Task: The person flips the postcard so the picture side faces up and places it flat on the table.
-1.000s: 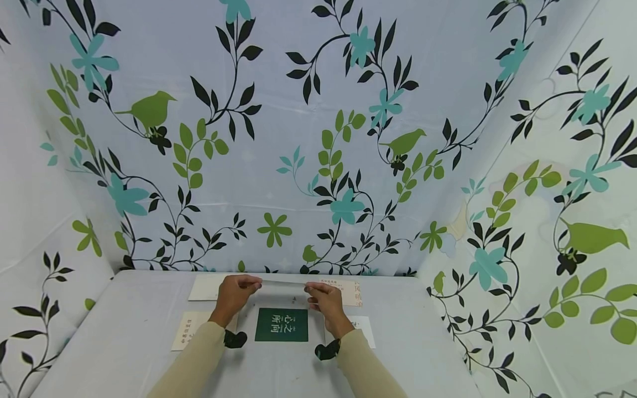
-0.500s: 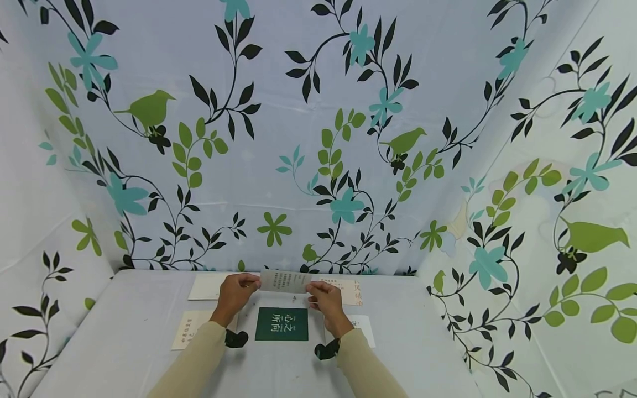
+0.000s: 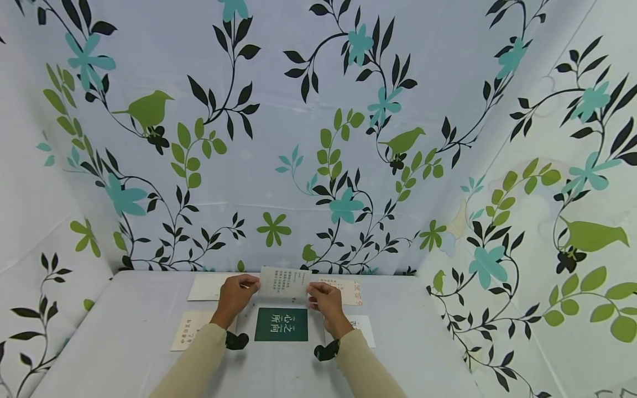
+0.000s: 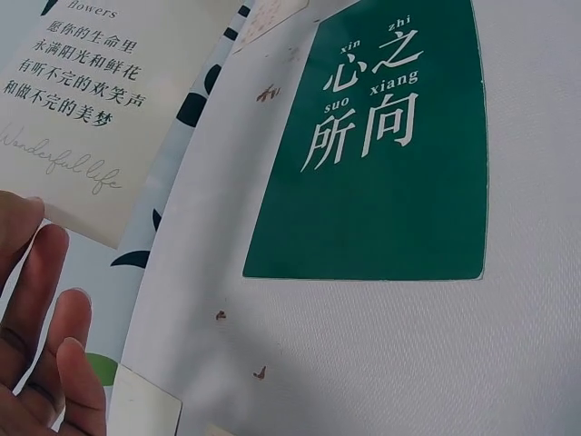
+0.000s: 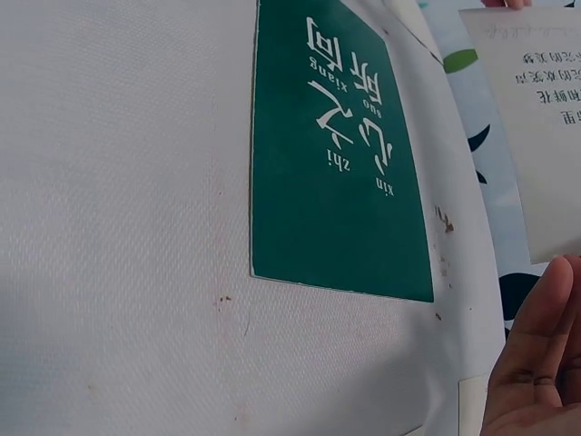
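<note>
A pale card (image 3: 285, 283) with printed Chinese lines stands raised above the far part of the table, its printed side facing me. My left hand (image 3: 235, 296) pinches its left end and my right hand (image 3: 325, 304) pinches its right end. In the left wrist view the same card (image 4: 86, 100) also shows script reading "Wonderful life". Between my forearms a green card (image 3: 281, 324) with white characters lies flat on the table, apart from both hands. The right wrist view shows the right hand (image 5: 540, 354) with thumb and finger at the card's corner.
Cream cards lie at the back left (image 3: 203, 287) and nearer left (image 3: 187, 330). At the right are a card with orange print (image 3: 349, 292) and a white card (image 3: 365, 330), partly behind the right hand. A patterned cloth (image 3: 298, 166) hangs behind the white table (image 3: 124, 331).
The held card has tilted from nearly edge-on to upright, so its printed face now shows. Both hands stay in almost the same place, and the green card has not moved.
</note>
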`<move>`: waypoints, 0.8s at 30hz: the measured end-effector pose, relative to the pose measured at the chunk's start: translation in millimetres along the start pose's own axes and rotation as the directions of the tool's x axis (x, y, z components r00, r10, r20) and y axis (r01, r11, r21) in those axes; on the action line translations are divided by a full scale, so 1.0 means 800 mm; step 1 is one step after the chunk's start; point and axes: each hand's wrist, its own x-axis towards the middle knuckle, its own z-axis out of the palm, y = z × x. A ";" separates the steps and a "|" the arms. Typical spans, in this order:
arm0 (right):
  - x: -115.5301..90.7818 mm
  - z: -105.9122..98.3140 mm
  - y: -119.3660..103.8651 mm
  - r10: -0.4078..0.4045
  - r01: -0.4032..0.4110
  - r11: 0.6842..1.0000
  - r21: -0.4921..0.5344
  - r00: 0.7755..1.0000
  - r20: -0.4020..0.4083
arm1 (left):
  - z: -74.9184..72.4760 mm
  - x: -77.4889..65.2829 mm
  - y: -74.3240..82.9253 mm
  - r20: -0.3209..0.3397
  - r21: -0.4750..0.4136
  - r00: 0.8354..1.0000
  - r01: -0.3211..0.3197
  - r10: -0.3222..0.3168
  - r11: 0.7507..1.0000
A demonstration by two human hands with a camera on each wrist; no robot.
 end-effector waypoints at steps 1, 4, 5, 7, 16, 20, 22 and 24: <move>-0.001 0.000 0.000 -0.001 0.001 1.000 0.001 1.000 0.001 | 0.000 0.000 0.000 -0.001 0.000 1.000 0.000 0.000 1.000; -0.002 -0.001 0.000 -0.006 0.006 1.000 0.002 1.000 0.004 | 0.001 0.000 -0.001 -0.006 0.001 1.000 -0.004 0.004 1.000; -0.003 -0.001 0.000 -0.009 0.009 1.000 0.001 1.000 0.003 | 0.001 0.000 0.000 -0.008 0.001 1.000 -0.005 0.005 1.000; -0.004 -0.002 0.000 -0.011 0.011 1.000 0.001 1.000 0.003 | 0.001 0.000 0.000 -0.010 0.000 1.000 -0.006 0.006 1.000; -0.004 0.001 0.000 -0.002 0.002 1.000 -0.003 1.000 -0.013 | 0.005 0.000 -0.003 -0.009 0.002 1.000 0.012 -0.012 1.000; -0.002 0.002 0.001 0.004 -0.004 1.000 0.003 1.000 -0.030 | 0.005 -0.002 -0.003 -0.008 -0.009 1.000 0.017 -0.017 1.000; -0.001 0.003 0.001 0.002 -0.002 1.000 0.005 0.999 -0.038 | 0.006 -0.003 -0.003 -0.010 -0.013 1.000 0.017 -0.017 1.000; -0.001 0.003 0.002 -0.001 0.001 1.000 0.005 0.999 -0.043 | 0.006 -0.004 -0.003 -0.015 -0.018 1.000 0.017 -0.017 1.000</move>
